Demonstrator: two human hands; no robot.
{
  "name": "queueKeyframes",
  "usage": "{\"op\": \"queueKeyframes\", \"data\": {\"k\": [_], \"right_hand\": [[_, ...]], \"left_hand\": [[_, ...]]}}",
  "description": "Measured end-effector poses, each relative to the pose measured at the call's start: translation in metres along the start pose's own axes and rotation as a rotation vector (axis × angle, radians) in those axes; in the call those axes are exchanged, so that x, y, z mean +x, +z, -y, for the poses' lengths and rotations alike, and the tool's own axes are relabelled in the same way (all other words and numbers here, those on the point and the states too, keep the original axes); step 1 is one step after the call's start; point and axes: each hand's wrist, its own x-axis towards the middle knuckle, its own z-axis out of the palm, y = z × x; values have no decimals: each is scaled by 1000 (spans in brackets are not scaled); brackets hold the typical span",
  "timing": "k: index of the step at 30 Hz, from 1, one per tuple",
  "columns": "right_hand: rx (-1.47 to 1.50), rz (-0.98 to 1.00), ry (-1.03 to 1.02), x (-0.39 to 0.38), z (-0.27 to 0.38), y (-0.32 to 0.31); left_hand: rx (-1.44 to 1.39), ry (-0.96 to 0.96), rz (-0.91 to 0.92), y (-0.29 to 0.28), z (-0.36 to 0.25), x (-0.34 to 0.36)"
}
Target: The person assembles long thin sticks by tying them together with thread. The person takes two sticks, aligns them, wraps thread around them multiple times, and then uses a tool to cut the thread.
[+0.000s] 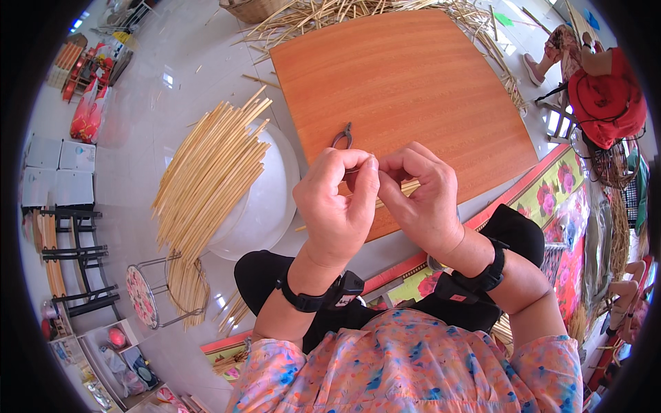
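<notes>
My left hand (341, 199) and my right hand (423, 199) meet fingertip to fingertip above the near edge of an orange-brown wooden board (406, 82). Both are closed, thumb against forefinger. Whatever they pinch is too small or too hidden to make out. Just beyond the left fingers lies a dark-handled tool (342, 138), looking like scissors or pliers, its lower part covered by my hand. Pale straw-like stalks (410, 187) show on the board behind my right hand.
At left a large bundle of stalks (210, 172) rests over a round whitish basin or stool top (268, 199). More stalks (323, 17) litter the floor behind the board. A person in red (606, 103) sits at far right. A floral stool (142, 296) stands at lower left.
</notes>
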Motion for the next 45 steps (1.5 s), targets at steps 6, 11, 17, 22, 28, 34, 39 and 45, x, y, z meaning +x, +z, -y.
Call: {"op": "queueKeyframes", "data": {"k": [6,11,17,22,28,34,39,45], "right_hand": [[-4,26,19,1,-2,0],[-8,50,10,8,-2,-9],[235,66,152,14,-9,-14],[329,101,164,15,-12,-15],[297,164,249,16,-8,-20],[505,252,327,19,-6,-20],[584,281,369,21,-5,-20],[644,295,477,25,-3,-25]], "left_hand": [[-82,-112,46,-1,1,0],[-233,-314,77,-2,4,1],[-409,-434,186,-5,4,1],[-439,-460,253,-5,4,1],[-423,-441,303,-4,4,0],[-494,-448,304,-2,0,1],[-529,-453,326,-2,2,3],[-674,-573,301,-4,7,4]]}}
